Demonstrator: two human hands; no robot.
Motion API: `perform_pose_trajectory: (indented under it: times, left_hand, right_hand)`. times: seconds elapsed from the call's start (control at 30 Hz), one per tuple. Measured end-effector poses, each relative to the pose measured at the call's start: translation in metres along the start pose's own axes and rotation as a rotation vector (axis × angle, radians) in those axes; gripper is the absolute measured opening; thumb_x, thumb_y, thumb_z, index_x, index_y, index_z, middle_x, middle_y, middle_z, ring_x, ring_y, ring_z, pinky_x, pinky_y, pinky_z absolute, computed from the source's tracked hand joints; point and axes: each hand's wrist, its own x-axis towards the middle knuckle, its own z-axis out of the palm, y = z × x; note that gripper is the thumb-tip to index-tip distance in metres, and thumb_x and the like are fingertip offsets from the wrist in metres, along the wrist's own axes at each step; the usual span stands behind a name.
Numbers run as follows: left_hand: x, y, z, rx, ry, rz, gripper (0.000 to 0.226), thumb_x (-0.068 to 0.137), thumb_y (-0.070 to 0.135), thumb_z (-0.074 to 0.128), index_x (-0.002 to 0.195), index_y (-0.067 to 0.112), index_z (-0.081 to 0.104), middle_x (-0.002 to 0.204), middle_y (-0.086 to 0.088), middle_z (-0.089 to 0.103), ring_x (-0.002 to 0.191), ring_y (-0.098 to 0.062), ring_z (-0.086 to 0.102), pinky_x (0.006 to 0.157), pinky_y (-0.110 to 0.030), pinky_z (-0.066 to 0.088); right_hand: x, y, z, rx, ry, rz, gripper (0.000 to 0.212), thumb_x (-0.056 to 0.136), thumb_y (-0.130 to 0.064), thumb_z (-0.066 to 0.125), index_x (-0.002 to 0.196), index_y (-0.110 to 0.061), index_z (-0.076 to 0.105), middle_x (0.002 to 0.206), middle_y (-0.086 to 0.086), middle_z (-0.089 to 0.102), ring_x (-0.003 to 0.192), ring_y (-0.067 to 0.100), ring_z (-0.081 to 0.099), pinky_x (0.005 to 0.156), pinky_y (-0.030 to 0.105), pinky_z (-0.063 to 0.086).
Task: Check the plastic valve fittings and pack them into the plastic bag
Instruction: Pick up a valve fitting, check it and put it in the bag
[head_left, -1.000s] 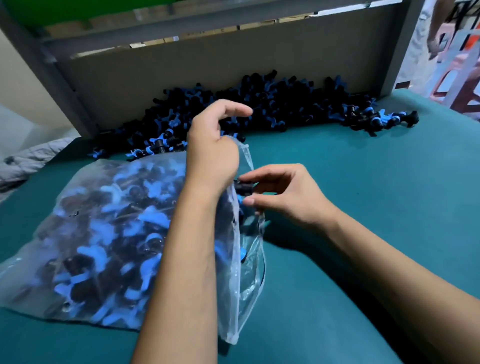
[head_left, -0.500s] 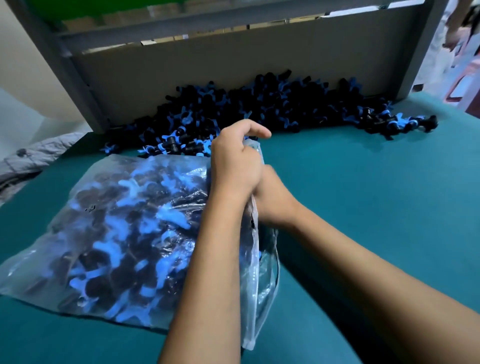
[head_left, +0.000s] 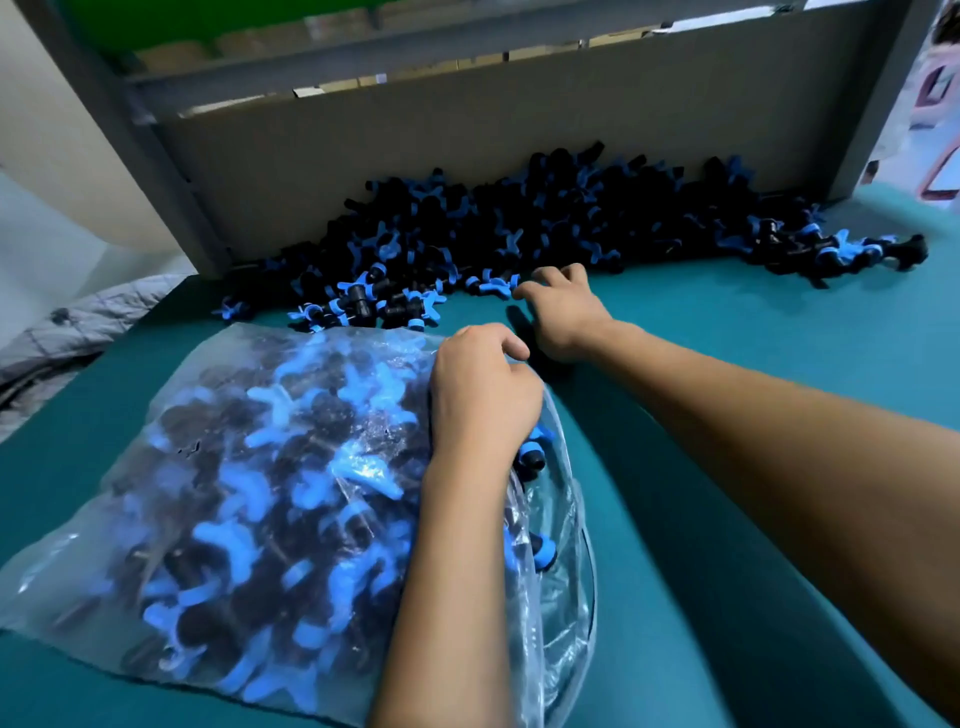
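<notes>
Teal bench (head_left: 727, 332) fills frame. Clear plastic bag (head_left: 223, 499), lower left, full of black-and-blue valve fittings; long axis lower left to upper right, open mouth at right edge. Loose fittings pile (head_left: 545, 223) along cardboard wall (head_left: 467, 135), upper centre. Left hand (head_left: 480, 395) fingers curled, gripping bag mouth; fingertips hidden. Right hand (head_left: 563, 306) at pile's near edge, fingers loosely apart, touching blue-handled fitting (head_left: 493, 286); grasp unclear.
</notes>
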Motion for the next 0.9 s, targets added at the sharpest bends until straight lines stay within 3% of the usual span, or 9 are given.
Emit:
perform_pose_trajectory:
  times: [0.13, 0.27, 0.43, 0.5, 0.6, 0.7, 0.77, 0.83, 0.9]
  left_hand:
    - [0.001, 0.001, 0.000, -0.003, 0.007, 0.008, 0.033, 0.080, 0.002, 0.051, 0.091, 0.024, 0.072, 0.082, -0.005, 0.065, 0.084, -0.035, 0.064, 0.073, -0.037, 0.053]
    - [0.000, 0.001, -0.001, -0.007, 0.013, 0.012, 0.033, 0.081, 0.002, 0.050, 0.091, 0.024, 0.072, 0.084, -0.005, 0.067, 0.084, -0.035, 0.064, 0.073, -0.040, 0.054]
    - [-0.001, 0.002, -0.002, -0.011, 0.000, 0.018, 0.031, 0.084, 0.004, 0.051, 0.092, 0.027, 0.071, 0.095, -0.003, 0.068, 0.083, -0.035, 0.064, 0.074, -0.041, 0.058]
    - [-0.001, 0.001, -0.002, -0.029, 0.004, 0.017, 0.029, 0.085, 0.007, 0.053, 0.091, 0.028, 0.071, 0.097, 0.005, 0.065, 0.067, -0.028, 0.059, 0.070, -0.040, 0.059]
    - [0.001, -0.002, -0.001, -0.052, 0.011, 0.016, 0.024, 0.085, 0.010, 0.058, 0.088, 0.030, 0.071, 0.079, 0.016, 0.057, 0.046, -0.011, 0.047, 0.057, -0.029, 0.052]
    - [0.000, 0.001, -0.002, -0.107, 0.030, 0.075, 0.024, 0.084, 0.009, 0.063, 0.091, 0.029, 0.073, 0.087, 0.013, 0.067, 0.065, -0.002, 0.054, 0.061, -0.008, 0.044]
    - [0.000, 0.005, -0.003, -0.122, 0.058, 0.170, 0.025, 0.083, 0.007, 0.067, 0.096, 0.027, 0.075, 0.098, 0.012, 0.070, 0.086, -0.001, 0.058, 0.071, 0.003, 0.038]
    - [0.001, 0.010, -0.002, -0.119, 0.041, 0.255, 0.025, 0.083, 0.008, 0.073, 0.100, 0.025, 0.075, 0.105, 0.012, 0.070, 0.095, -0.001, 0.060, 0.077, 0.005, 0.036]
    - [0.000, 0.015, 0.003, -0.125, -0.016, 0.285, 0.025, 0.084, 0.015, 0.079, 0.107, 0.023, 0.074, 0.106, 0.010, 0.071, 0.097, -0.003, 0.063, 0.081, 0.002, 0.039]
  right_hand:
    - [0.024, 0.002, 0.004, -0.103, -0.111, -0.036, 0.055, 0.096, -0.025, 0.055, 0.148, -0.037, 0.041, 0.166, 0.000, 0.015, 0.147, 0.032, 0.013, 0.112, 0.055, 0.030]
    - [0.024, -0.001, 0.008, -0.108, -0.113, -0.018, 0.049, 0.097, -0.025, 0.053, 0.145, -0.033, 0.048, 0.159, 0.000, 0.028, 0.142, 0.029, 0.023, 0.108, 0.054, 0.030]
    - [-0.011, 0.004, 0.000, -0.003, 0.043, -0.036, 0.032, 0.093, -0.019, 0.055, 0.123, -0.017, 0.068, 0.130, 0.009, 0.051, 0.124, 0.033, 0.042, 0.098, 0.047, 0.042]
    - [-0.036, 0.011, -0.006, 0.107, 0.131, -0.040, 0.021, 0.089, -0.014, 0.059, 0.105, -0.012, 0.073, 0.110, 0.013, 0.060, 0.111, 0.034, 0.054, 0.090, 0.040, 0.048]
    - [-0.080, 0.024, -0.018, 0.272, 0.281, 0.066, 0.008, 0.082, -0.014, 0.072, 0.090, -0.013, 0.071, 0.094, 0.008, 0.070, 0.093, 0.030, 0.063, 0.079, 0.034, 0.050]
    - [-0.117, 0.038, -0.026, 0.506, 0.418, 0.227, 0.004, 0.083, -0.014, 0.073, 0.087, -0.015, 0.072, 0.082, 0.000, 0.072, 0.079, 0.018, 0.065, 0.076, 0.027, 0.049]
    - [-0.136, 0.043, -0.028, 0.868, 0.454, 0.372, 0.004, 0.087, -0.012, 0.070, 0.085, -0.014, 0.072, 0.074, 0.000, 0.071, 0.067, 0.015, 0.067, 0.068, 0.026, 0.052]
    - [-0.151, 0.043, -0.028, 1.296, 0.442, 0.462, 0.012, 0.093, -0.007, 0.064, 0.084, -0.009, 0.072, 0.068, 0.005, 0.069, 0.056, 0.015, 0.065, 0.055, 0.023, 0.052]
    - [-0.161, 0.044, -0.028, 1.503, 0.421, 0.457, 0.017, 0.095, -0.003, 0.058, 0.085, -0.005, 0.071, 0.064, 0.007, 0.066, 0.053, 0.014, 0.061, 0.050, 0.020, 0.050]
